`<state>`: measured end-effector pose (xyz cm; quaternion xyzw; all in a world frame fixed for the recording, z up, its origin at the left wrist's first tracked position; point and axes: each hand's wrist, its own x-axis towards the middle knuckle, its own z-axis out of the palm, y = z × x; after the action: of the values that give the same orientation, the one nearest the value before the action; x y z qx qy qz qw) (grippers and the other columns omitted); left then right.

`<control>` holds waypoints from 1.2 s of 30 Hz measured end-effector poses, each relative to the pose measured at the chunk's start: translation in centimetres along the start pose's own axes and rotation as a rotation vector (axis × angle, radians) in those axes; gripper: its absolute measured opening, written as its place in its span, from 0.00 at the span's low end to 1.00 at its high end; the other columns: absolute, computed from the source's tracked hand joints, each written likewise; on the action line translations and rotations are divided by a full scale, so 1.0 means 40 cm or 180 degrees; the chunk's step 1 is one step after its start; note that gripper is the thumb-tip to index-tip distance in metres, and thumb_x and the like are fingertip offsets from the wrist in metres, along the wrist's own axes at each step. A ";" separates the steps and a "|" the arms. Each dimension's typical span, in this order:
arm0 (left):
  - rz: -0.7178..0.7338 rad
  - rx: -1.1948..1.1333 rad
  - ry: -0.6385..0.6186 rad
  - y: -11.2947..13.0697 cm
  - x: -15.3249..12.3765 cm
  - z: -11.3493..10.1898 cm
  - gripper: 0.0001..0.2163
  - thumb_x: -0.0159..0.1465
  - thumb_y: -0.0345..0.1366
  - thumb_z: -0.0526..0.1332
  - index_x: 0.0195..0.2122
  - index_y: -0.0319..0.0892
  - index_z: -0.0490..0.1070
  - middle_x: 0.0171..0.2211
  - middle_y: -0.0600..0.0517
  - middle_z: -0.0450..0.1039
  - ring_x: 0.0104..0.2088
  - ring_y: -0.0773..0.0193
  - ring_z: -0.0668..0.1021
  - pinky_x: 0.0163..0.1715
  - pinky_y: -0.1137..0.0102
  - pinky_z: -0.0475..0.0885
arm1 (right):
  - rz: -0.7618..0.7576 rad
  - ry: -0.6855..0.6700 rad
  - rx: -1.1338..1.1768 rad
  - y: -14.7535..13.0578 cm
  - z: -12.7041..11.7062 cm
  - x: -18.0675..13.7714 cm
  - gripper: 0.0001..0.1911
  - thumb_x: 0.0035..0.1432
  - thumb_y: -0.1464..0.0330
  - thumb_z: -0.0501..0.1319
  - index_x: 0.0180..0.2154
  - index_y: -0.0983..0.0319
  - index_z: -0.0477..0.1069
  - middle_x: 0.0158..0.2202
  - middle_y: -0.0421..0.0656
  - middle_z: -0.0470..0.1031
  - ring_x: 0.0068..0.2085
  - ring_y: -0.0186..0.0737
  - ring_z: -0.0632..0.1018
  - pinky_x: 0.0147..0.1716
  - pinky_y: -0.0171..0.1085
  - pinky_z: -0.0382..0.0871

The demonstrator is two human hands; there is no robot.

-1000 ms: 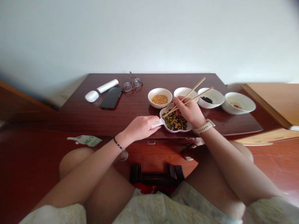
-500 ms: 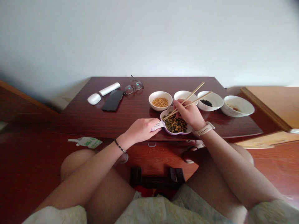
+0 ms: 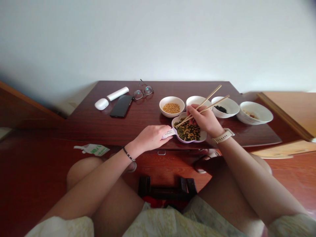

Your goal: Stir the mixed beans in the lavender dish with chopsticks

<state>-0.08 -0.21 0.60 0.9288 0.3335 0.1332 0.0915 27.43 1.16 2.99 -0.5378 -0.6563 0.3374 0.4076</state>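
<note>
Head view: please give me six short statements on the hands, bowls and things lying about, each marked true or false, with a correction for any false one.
1. The left hand grips the handle of the dish. True.
2. The right hand holds nothing. False: it holds a pair of chopsticks.
3. Only two white bowls stand on the table. False: there are four, besides the dish.
4. The leftmost bowl holds yellow beans. True.
5. The phone lies to the right of the glasses. False: it lies to their left.
6. A dark bracelet is on the left wrist. True.
</note>
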 end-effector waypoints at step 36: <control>0.0048 0.0021 0.0031 -0.002 -0.001 0.002 0.12 0.78 0.45 0.59 0.55 0.44 0.74 0.46 0.48 0.84 0.44 0.55 0.86 0.41 0.66 0.76 | 0.0537 -0.0222 0.0516 -0.011 -0.048 -0.003 0.25 0.73 0.48 0.61 0.34 0.62 0.75 0.24 0.44 0.77 0.25 0.34 0.77 0.25 0.30 0.70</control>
<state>-0.14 -0.20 0.50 0.9309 0.3274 0.1373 0.0858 28.98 0.97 4.19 -0.5443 -0.5931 0.4409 0.3969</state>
